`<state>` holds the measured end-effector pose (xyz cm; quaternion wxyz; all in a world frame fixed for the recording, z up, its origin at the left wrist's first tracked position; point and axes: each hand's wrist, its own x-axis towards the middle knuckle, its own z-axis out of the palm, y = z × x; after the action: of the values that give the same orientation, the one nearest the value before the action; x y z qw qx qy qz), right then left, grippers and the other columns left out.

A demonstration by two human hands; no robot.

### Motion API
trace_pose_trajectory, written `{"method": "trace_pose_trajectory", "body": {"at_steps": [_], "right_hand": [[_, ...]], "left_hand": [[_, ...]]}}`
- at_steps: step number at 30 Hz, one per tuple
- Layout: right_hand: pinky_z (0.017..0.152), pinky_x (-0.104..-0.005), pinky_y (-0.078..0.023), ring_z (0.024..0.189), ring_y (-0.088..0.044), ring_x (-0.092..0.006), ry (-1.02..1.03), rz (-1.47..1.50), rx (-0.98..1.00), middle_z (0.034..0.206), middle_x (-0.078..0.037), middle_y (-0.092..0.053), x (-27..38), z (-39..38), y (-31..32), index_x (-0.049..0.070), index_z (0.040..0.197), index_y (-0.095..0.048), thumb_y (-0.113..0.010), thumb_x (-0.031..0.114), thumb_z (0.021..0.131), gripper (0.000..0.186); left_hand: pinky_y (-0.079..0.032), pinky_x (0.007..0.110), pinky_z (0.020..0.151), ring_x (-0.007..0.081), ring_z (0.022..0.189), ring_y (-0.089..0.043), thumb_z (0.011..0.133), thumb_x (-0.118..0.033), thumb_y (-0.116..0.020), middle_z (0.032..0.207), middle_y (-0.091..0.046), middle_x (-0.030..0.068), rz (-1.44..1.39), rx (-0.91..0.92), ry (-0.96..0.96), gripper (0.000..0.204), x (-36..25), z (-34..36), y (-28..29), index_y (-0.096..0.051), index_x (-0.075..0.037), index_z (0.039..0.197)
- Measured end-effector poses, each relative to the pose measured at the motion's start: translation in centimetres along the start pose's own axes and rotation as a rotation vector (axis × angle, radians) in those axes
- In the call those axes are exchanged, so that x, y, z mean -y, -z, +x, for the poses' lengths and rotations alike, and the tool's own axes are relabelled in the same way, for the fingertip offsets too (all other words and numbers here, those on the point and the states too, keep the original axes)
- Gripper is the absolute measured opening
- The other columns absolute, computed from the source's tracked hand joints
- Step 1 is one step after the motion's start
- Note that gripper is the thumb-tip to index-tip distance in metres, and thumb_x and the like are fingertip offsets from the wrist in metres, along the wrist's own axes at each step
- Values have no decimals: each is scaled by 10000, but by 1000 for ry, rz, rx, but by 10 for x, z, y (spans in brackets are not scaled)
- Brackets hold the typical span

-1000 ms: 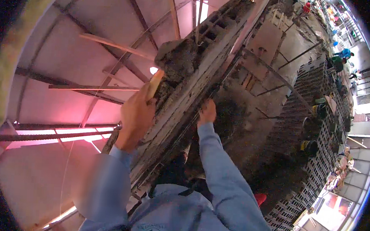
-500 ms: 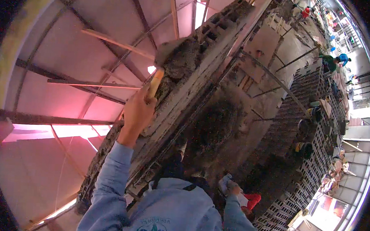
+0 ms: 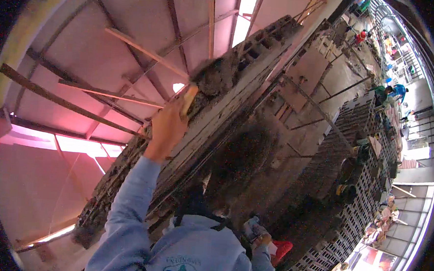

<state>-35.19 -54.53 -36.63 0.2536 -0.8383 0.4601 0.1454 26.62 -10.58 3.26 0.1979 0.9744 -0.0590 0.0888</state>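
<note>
My left hand (image 3: 167, 132) is closed round a tan wooden handle (image 3: 190, 96) on top of a block wall. Whatever the handle belongs to is hidden, so its kind does not show. Just past it sits a heap of dark wet mortar (image 3: 215, 79) on the wall top. Low down by my body, my right hand (image 3: 261, 240) is closed against a crumpled light grey, cloth-like thing (image 3: 253, 227). Beside that hand is a bright red piece (image 3: 282, 249), too unclear to name.
The wall's hollow blocks (image 3: 266, 40) run on to the far end. Thin wooden strips (image 3: 138, 53) lean in the metal frame at left. A long block wall (image 3: 340, 210) with buckets (image 3: 345, 191) stands at right. Farther off are people (image 3: 400, 91) and a brown board (image 3: 304, 66).
The whole view has shifted and tilted a little. My left hand keeps the handle at the mortar, the handle now showing shorter. My right hand appears farther left and lower.
</note>
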Motion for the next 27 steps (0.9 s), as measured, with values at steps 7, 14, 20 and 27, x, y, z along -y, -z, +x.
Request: {"method": "trace_pose_trajectory", "body": {"at_steps": [7, 14, 20, 27], "right_hand": [[865, -434, -518, 1059, -627, -330, 65, 40, 6, 1121, -166, -656, 11, 20, 5, 80, 1145, -669, -660, 246, 826, 360], [906, -428, -508, 1116, -609, -327, 52, 157, -33, 1183, -172, -640, 10, 31, 1, 74, 1176, -660, -661, 241, 831, 383], [984, -433, -473, 1176, -578, -326, 5, 233, -26, 1230, -168, -625, 14, 27, -10, 75, 1196, -655, -692, 250, 813, 423], [968, -435, -479, 1132, -577, -350, 394, -557, -65, 1117, -106, -656, 6, -34, 3, 90, 1095, -678, -762, 380, 746, 462]], "left_hand": [[-533, 510, 714, 409, 840, -680, 821, -172, -673, 952, -695, 221, -47, 49, 15, 503, 0, -9, 0, -562, -66, 1300], [-537, 461, 703, 382, 843, -695, 847, -215, -689, 1004, -695, 237, -234, -9, 42, 482, -18, 26, 29, -568, -31, 1275], [-531, 403, 683, 294, 794, -687, 868, -207, -686, 940, -692, 191, -547, 213, 208, 490, -73, 62, -5, -557, -14, 1299], [-536, 422, 772, 328, 910, -702, 862, -208, -701, 1031, -707, 209, -354, 7, 60, 508, -41, 32, 12, -567, -50, 1326]]}}
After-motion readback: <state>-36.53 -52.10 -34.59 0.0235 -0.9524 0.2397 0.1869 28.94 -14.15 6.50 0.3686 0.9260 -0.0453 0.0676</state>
